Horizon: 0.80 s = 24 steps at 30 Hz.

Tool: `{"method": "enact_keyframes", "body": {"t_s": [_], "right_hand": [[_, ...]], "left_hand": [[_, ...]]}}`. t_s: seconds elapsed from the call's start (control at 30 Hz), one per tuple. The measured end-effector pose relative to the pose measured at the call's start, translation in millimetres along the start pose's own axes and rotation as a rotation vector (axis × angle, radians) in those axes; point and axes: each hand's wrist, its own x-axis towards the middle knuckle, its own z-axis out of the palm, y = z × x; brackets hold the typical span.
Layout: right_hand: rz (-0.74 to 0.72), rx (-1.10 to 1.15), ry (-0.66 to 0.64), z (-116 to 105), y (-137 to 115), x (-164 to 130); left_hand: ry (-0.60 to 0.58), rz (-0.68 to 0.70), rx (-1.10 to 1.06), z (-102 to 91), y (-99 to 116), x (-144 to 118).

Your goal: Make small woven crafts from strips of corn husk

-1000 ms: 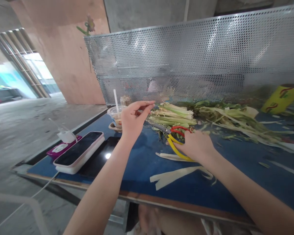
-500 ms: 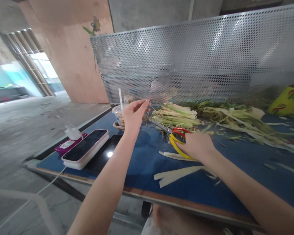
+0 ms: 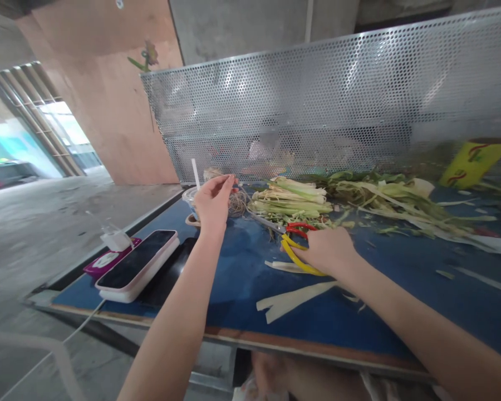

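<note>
My right hand (image 3: 332, 250) is wrapped round the scissors (image 3: 294, 252), which have one red and one yellow handle. Their blades point left and away, toward a loose tangle of brown twine (image 3: 237, 205). Just above that tangle, the thumb and fingers of my left hand (image 3: 212, 200) are pinched together, and a thin strand of twine seems to run from the fingertips. Behind the blades lies a pile of pale green trimmed stalks (image 3: 290, 197). Strips of pale leaf (image 3: 296, 301) lie in front of my right hand.
On the left of the blue tabletop (image 3: 237, 295) are a phone (image 3: 140, 262), a dark flat device (image 3: 169, 278), a purple box (image 3: 104, 264) and a lidded cup with a straw (image 3: 188, 195). Leafy scraps (image 3: 384, 200) and a yellow roll (image 3: 474, 161) lie right, before a perforated metal panel (image 3: 284, 100).
The whole view has shifted slightly, so most things sit a little further left. Both hands keep their pinch and grip, with the scissors still in my right hand.
</note>
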Motion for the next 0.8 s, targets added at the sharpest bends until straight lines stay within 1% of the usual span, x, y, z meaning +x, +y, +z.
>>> {"method": "enact_keyframes", "body": {"t_s": [0.17, 0.4, 0.5, 0.6, 0.8], "right_hand": [[0.011, 0.02, -0.003, -1.4, -1.2, 0.6], [0.067, 0.021, 0.014, 3.0, 1.7, 3.2], [0.052, 0.027, 0.022, 3.0, 1.5, 4.3], [0.027, 0.027, -0.007, 3.4, 0.6, 5.6], [-0.004, 0.006, -0.005, 4.2, -0.8, 4.0]], "left_hand": [[-0.025, 0.0, -0.001, 2.1, 2.0, -1.1], [-0.059, 0.018, 0.024, 1.9, 3.0, -3.1], [-0.095, 0.03, 0.048, 2.7, 2.3, -4.5], [-0.126, 0.023, 0.055, 3.7, 2.9, -5.9], [-0.121, -0.012, 0.009, 4.3, 5.7, -7.4]]}}
